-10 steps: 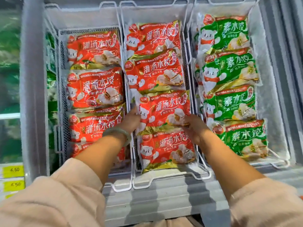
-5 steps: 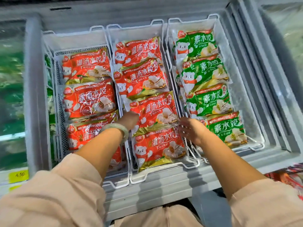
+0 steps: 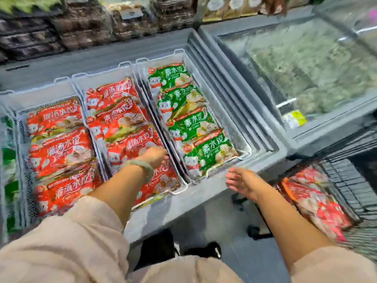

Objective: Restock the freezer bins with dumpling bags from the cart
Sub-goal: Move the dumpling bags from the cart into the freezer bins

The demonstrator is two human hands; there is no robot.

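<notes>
Right now my left hand (image 3: 153,157) rests loosely curled on the red dumpling bags (image 3: 130,139) in the centre bin (image 3: 179,188), gripping nothing I can see. My right hand (image 3: 241,180) hangs spread and empty over the freezer rim (image 3: 206,193), while the cart (image 3: 346,193) at lower right holds more red bags (image 3: 314,203).

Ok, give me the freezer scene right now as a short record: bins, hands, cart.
left bin: red dumpling bags, stacked in a row
middle bin: red dumpling bags, overlapping front to back
right bin: green dumpling bags, four showing
left hand: over the middle bin, resting on a red bag; grip hidden
right hand: open, empty, over the freezer's front rim
cart: to the right, wire basket with red bags inside
</notes>
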